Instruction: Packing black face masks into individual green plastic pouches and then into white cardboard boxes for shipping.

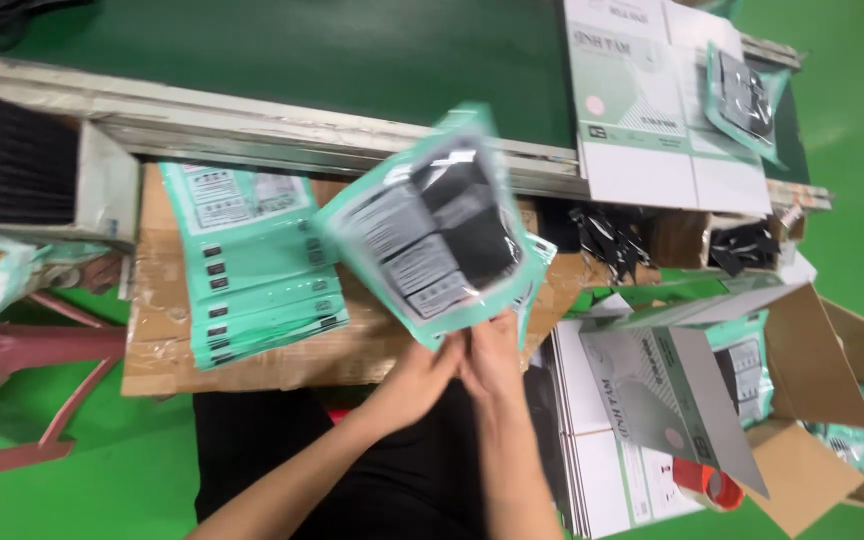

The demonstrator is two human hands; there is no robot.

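Observation:
Both my hands pinch the lower edge of a mint-green plastic pouch with a clear window that shows black contents. My left hand grips its bottom corner from the left, and my right hand grips beside it, the two touching. The pouch tilts up and away over a cardboard sheet. A fanned stack of empty green pouches lies on the cardboard to the left.
A green conveyor belt with a metal rail runs across the top. White-and-green flat cartons lie at upper right. An open cardboard box with filled pouches sits at right. Black stacked items are at left. Red stool legs stand at lower left.

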